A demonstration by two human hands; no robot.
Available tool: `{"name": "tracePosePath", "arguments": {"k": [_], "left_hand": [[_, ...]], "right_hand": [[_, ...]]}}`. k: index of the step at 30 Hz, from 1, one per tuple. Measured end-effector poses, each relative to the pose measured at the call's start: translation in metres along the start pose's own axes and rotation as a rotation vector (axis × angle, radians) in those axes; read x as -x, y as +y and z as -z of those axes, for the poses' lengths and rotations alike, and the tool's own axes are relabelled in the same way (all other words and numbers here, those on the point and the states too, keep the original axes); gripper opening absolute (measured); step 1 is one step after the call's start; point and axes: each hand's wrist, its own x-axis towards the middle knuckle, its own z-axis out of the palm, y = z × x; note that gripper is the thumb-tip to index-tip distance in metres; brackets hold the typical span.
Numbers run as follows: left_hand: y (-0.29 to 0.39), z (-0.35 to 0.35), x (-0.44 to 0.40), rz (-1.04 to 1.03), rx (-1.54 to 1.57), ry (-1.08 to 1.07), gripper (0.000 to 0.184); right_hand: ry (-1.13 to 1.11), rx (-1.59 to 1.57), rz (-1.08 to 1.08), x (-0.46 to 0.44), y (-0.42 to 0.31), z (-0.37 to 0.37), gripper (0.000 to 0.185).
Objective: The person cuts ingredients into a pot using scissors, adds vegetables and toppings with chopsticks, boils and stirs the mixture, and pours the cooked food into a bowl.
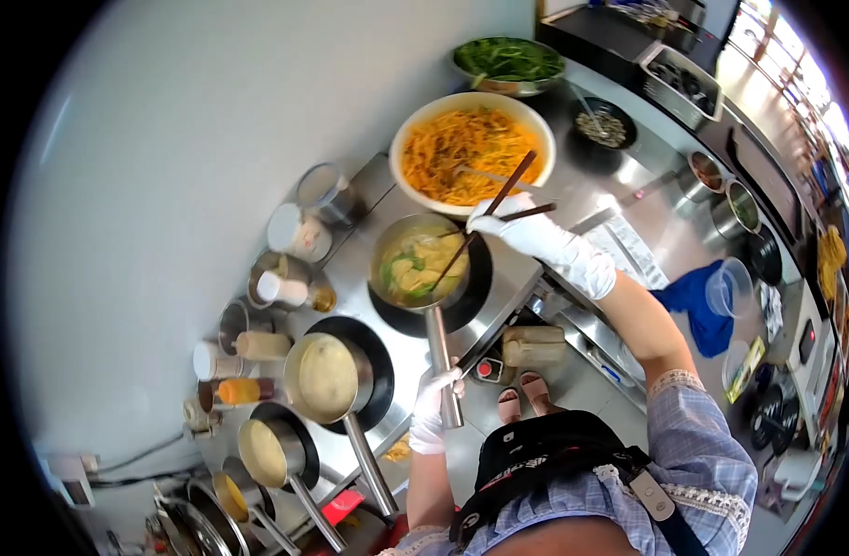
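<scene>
My gloved right hand (509, 225) grips a pair of dark chopsticks (517, 181), whose lower ends reach into a saucepan (380, 243). Pale dumpling-like pieces (415, 278) and green leaves lie in liquid inside that pan. Around the saucepan's long metal handle (437, 343) my gloved left hand (435, 394) is closed, near the handle's end. The pan sits on a round black burner plate (481, 278). Just behind it stands a large white bowl (398, 153) heaped with orange shredded food, with a utensil lying in it.
Two more saucepans, one large (292, 380) and one smaller (285, 440), hold pale liquid, with handles jutting toward me. Jars and a sauce bottle (239, 390) line the wall. Leafy greens (508, 58) fill a bowl at the back. A blue cloth (698, 310) lies right.
</scene>
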Motion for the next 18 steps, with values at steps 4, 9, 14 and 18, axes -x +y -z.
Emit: {"name": "tracePosePath", "arguments": {"k": [4, 9, 14, 18], "left_hand": [[-0.012, -0.012, 0.005, -0.098, -0.061, 0.105, 0.028], [-0.021, -0.005, 0.017, -0.056, -0.118, 0.032, 0.025], [-0.026, -0.004, 0.053, -0.042, -0.157, -0.048, 0.031], [-0.027, -0.034, 0.088, -0.015, -0.248, -0.042, 0.034]], "right_hand": [[0.090, -0.196, 0.121, 0.039, 0.001, -0.017, 0.016], [0.208, -0.026, 0.342, 0.080, 0.001, -0.025, 0.022], [0.198, -0.056, 0.462, 0.133, -0.030, 0.000, 0.009], [0.150, 0.172, 0.411, 0.180, -0.056, 0.025, 0.014]]}}
